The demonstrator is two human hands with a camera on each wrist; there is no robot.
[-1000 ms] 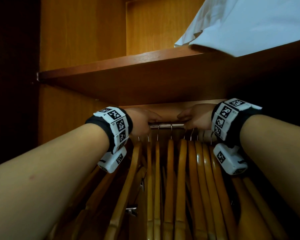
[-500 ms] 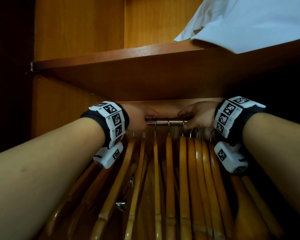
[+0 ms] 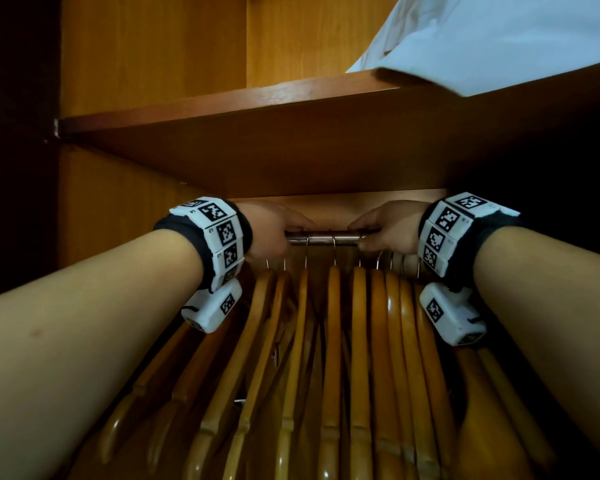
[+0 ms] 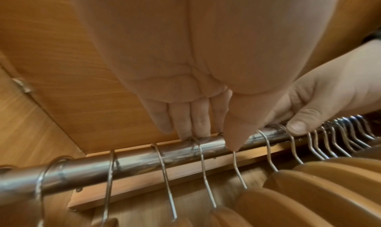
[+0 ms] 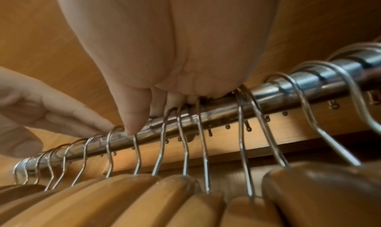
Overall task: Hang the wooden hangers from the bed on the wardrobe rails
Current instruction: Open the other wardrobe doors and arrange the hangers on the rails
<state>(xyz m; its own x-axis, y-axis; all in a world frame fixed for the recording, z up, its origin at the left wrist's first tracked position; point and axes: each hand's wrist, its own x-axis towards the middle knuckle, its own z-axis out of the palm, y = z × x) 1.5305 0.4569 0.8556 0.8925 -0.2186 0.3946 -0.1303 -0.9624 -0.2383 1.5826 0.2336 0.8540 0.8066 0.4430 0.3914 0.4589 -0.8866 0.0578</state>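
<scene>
Several wooden hangers (image 3: 333, 341) hang by their metal hooks on the steel wardrobe rail (image 3: 326, 239) under a shelf. My left hand (image 3: 274, 233) is on the rail's left part; in the left wrist view its fingers lie over the rail (image 4: 144, 158) and its thumb (image 4: 235, 141) presses the front, among the hooks. My right hand (image 3: 381, 233) grips the rail further right in the same way, with its thumb (image 5: 132, 124) beside a hook (image 5: 136, 154). To the right the hangers (image 5: 144, 198) are packed close. To the left they (image 4: 309, 189) are spaced wider.
A brown wooden shelf (image 3: 291, 140) runs just above the rail and both hands. White bedding (image 3: 499, 39) lies on it at the right. The wardrobe's side wall (image 3: 101, 209) stands close on the left. A wooden batten (image 4: 185, 173) runs behind the rail.
My hands have slid apart along the rail, the left further left. The stretch of bare rail between them has grown and the hangers on the left have spread out.
</scene>
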